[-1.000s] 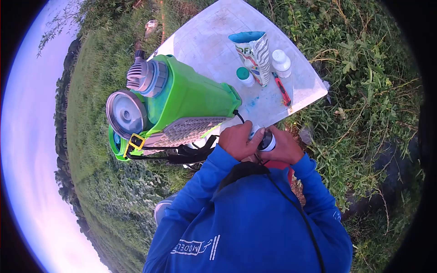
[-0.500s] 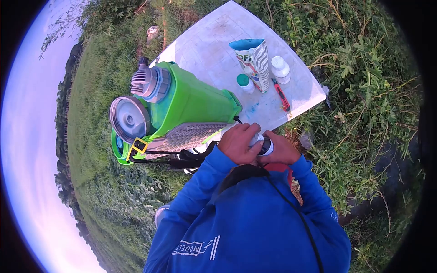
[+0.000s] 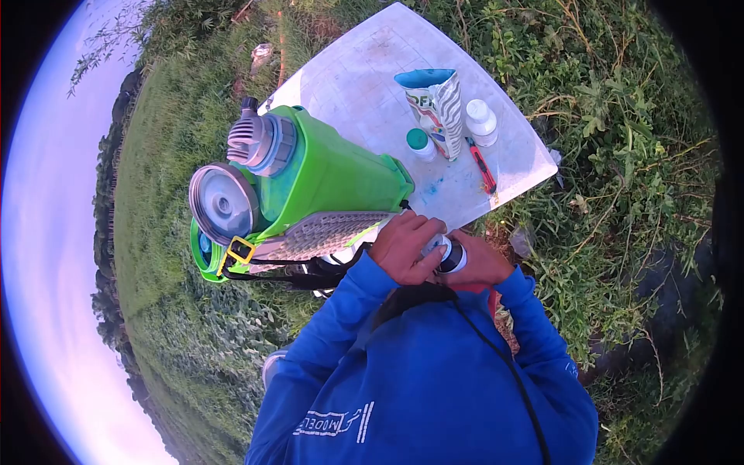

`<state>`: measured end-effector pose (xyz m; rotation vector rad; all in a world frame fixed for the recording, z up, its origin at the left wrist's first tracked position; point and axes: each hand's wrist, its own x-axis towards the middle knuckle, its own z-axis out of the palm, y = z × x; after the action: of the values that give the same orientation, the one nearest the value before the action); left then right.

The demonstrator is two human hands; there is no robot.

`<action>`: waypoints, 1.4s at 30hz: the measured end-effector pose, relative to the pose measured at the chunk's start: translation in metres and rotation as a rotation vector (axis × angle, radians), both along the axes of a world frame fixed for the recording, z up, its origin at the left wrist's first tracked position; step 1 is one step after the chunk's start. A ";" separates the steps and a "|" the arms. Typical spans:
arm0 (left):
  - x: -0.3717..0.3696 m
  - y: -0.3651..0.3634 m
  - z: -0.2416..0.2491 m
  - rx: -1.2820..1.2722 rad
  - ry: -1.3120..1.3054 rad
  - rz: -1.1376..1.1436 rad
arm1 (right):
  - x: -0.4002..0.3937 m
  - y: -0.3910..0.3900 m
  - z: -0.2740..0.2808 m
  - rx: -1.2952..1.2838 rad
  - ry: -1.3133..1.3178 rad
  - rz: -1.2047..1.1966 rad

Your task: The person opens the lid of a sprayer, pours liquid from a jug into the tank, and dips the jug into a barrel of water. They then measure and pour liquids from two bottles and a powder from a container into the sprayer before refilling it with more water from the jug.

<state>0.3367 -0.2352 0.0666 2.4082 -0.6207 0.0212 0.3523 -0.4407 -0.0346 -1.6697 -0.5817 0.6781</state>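
Close to my chest, both hands are closed around a small white bottle with a dark band (image 3: 454,256). My left hand (image 3: 404,246) grips its pale end, fingers curled and thumb pressed against it. The other end sits in my right hand (image 3: 484,260), whose fingers wrap it from the side. Much of the bottle is hidden by my fingers. Just beyond my hands is the corner of a white table (image 3: 457,200). On it are a red utility knife (image 3: 482,166), a green-capped bottle (image 3: 421,145), an opened printed pouch (image 3: 435,108) and a white bottle (image 3: 480,122).
A green backpack sprayer (image 3: 333,167) lies along the table's left side, its round grey lid (image 3: 223,203) facing left. Black straps with a yellow buckle (image 3: 240,249) hang near my left forearm. Grass and weeds (image 3: 612,155) surround the table.
Both hands stay on the bottle; its angle and my left fingers have shifted slightly, and more of the dark band shows. The whole view has moved a little.
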 end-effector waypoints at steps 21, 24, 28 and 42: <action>0.038 0.011 -0.043 0.155 0.115 0.261 | 0.028 0.031 -0.015 0.082 0.150 -0.005; 0.063 0.011 -0.047 0.252 0.253 0.321 | 0.040 0.032 -0.034 -0.013 0.041 -0.150; 0.115 0.014 -0.055 0.312 0.057 0.538 | 0.067 0.038 -0.087 -0.182 -0.355 -0.433; 0.177 0.034 -0.124 0.510 0.340 0.661 | 0.106 0.061 -0.132 -0.175 -0.441 -0.727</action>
<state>0.5135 -0.2015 -0.0577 2.9012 0.3868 -0.2925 0.4588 -0.3796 -0.1671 -2.0359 -0.1788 -0.1774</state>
